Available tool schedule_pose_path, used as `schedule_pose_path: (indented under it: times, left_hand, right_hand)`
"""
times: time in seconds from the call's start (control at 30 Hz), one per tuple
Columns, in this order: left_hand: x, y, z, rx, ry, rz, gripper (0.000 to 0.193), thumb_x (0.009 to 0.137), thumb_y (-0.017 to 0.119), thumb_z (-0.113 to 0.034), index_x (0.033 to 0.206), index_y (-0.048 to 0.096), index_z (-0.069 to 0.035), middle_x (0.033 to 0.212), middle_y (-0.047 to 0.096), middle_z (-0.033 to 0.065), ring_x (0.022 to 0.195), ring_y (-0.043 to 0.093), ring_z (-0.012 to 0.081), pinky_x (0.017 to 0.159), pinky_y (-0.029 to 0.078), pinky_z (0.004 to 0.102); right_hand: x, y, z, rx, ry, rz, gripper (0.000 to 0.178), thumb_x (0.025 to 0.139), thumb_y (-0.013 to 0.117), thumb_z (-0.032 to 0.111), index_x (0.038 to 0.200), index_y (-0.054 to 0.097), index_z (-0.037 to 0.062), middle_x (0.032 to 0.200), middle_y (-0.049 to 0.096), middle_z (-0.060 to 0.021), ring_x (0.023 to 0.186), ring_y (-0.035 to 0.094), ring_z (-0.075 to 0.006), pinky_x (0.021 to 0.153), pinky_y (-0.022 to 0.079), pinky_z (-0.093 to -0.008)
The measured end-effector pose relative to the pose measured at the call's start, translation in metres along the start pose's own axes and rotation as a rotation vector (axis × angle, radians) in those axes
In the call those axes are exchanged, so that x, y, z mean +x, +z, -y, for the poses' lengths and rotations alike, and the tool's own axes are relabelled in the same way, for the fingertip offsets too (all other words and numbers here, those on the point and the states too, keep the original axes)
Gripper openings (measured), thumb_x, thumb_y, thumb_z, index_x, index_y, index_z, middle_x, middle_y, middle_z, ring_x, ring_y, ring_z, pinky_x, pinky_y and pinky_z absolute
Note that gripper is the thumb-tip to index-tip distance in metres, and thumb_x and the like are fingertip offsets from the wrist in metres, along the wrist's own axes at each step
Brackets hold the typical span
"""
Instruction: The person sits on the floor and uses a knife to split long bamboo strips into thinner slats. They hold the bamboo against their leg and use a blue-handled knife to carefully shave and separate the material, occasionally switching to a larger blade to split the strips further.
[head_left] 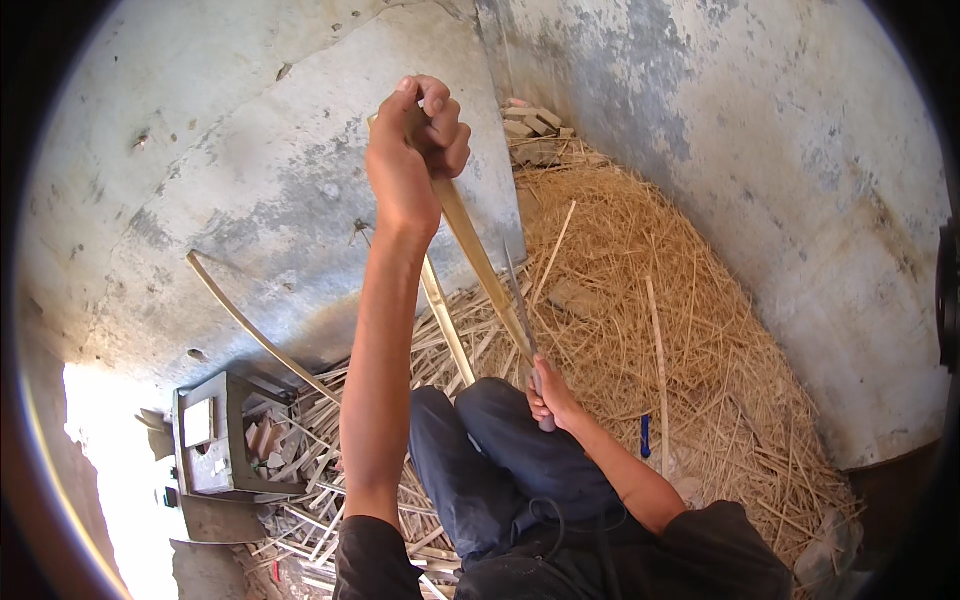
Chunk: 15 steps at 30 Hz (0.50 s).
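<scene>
My left hand (420, 140) is raised high in front of me, its fingers curled around the upper end of a long, flat bamboo strip (472, 242). The strip slants down to the right toward my knees. Low on it, my right hand (556, 395) grips the handle of a knife (520, 300), with the narrow, pointed blade angled upward beside the strip's lower part. Whether blade and strip touch there I cannot tell. Another pale bamboo strip (446, 320) stands behind my left forearm, its lower end near my knees.
A heap of straw-coloured shavings (640, 250) fills the corner between worn walls. Bricks (535, 122) lie at its back. Many split sticks (320, 520) cover the floor at left, beside a grey box-like casing (228, 450). A curved strip (245, 322) sticks up there. A small blue object (645, 437) lies right.
</scene>
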<state>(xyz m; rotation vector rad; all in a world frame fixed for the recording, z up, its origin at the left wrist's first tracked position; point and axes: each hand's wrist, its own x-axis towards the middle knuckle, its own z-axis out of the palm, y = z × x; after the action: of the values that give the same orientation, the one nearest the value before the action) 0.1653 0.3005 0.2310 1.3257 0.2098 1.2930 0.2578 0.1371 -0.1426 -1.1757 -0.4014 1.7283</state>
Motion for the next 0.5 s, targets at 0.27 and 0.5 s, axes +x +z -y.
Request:
schedule_pose_path:
  times: [0.27, 0.5]
  left_hand:
    - [-0.001, 0.013, 0.004, 0.260, 0.123, -0.287, 0.036, 0.109, 0.040, -0.035, 0.082, 0.043, -0.012, 0.064, 0.028, -0.0050, 0.053, 0.023, 0.0080, 0.049, 0.018, 0.0291]
    - [0.010, 0.004, 0.018, 0.471, 0.281, -0.451, 0.047, 0.113, 0.035, -0.042, 0.077, 0.040, -0.013, 0.060, 0.031, -0.0038, 0.050, 0.028, 0.0079, 0.046, 0.023, 0.0291]
  right_hand:
    - [0.012, -0.027, -0.006, -0.062, 0.094, -0.029, 0.055, 0.105, 0.053, 0.061, 0.083, 0.045, 0.0117, 0.054, 0.037, 0.0027, 0.039, 0.033, -0.0106, 0.040, 0.031, -0.0312]
    - [-0.028, 0.018, 0.033, -0.019, -0.181, 0.106, 0.035, 0.106, 0.063, 0.031, 0.083, 0.048, 0.0095, 0.055, 0.041, 0.0022, 0.037, 0.038, -0.0091, 0.037, 0.032, -0.0281]
